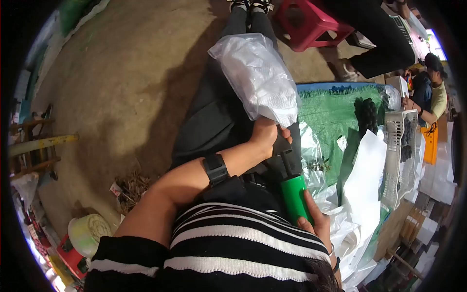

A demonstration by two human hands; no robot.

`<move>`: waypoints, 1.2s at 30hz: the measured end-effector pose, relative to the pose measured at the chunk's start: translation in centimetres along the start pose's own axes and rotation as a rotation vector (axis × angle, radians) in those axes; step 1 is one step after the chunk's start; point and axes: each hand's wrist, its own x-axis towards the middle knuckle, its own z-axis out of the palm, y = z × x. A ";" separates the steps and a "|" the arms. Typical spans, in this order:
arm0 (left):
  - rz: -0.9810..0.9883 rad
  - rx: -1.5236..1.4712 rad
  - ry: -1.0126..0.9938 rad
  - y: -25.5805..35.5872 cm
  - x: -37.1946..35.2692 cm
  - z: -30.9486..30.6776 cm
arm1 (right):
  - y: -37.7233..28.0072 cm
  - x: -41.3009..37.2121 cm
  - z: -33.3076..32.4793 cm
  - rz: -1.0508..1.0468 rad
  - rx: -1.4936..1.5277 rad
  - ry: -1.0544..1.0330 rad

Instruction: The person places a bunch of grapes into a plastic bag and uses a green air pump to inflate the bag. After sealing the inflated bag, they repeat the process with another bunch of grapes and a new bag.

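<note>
A plastic-wrapped white bundle [258,73] lies across the person's lap and thighs. At its near end, my left hand [267,136] is bent round, its fingers curled and partly hidden beside a dark piece of a tool. The green cylinder [294,194] of that tool, with a black rod and dark upper part, points up from my right hand [316,216]. My right fingers and thumb are wrapped round the lower part of the green cylinder. What my left fingers grip is too hidden to name.
Right of the lap are green woven sheeting [321,109], white paper [365,180], dark round fruit [367,117] and a white crate [395,155]. A red stool [316,24] stands ahead. Another person [430,92] reaches toward a box at right; another's dark-clothed leg is near the stool.
</note>
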 end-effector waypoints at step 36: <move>0.015 -0.053 -0.023 0.1 0.4 -1.3 | -1.1 3.9 1.4 -0.091 -0.105 -0.026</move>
